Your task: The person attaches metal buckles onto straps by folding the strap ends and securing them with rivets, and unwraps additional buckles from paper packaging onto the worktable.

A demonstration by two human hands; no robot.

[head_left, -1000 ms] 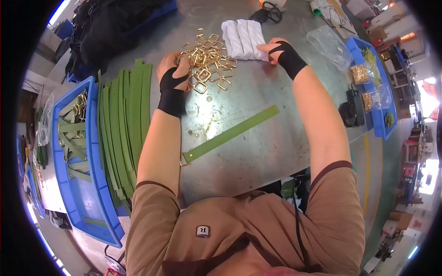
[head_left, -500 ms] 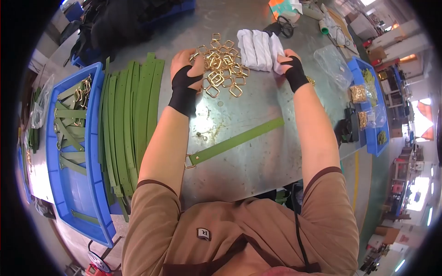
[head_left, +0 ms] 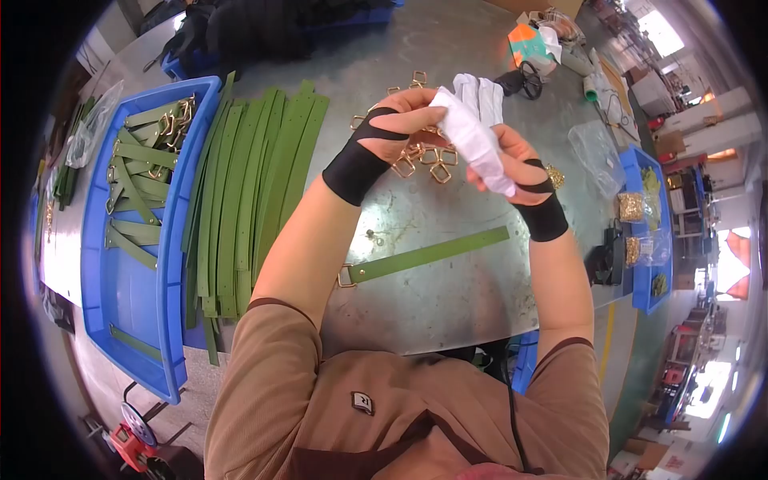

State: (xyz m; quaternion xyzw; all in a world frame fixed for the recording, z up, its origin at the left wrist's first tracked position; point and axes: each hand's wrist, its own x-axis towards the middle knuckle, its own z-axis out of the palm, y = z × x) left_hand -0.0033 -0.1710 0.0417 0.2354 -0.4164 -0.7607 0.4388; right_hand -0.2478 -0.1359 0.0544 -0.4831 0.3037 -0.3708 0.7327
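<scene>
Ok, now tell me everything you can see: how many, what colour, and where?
Soft folded bundle: one, white, in both hands.
More folded bundles: about three, white, beyond the right hand.
Squarish metal rings: uncountable pile, gold, around and behind the left hand.
Single flat strap: one, green, mid-table, gold ring at one end.
Long flat straps: many, green, left.
Long plastic tray: one, blue, far left, straps and rings inside.
Narrow plastic tray: one, blue, right.
Crumpled plastic bag: one, clear, right.
Cloth-like heap: one, black, far left corner.
Metal table: one, grey, underneath.
Farther room: too blurred to count.
Short-sleeved shirt: one, brown, bottom.
Hands: left, right, black wraps, centre.
</scene>
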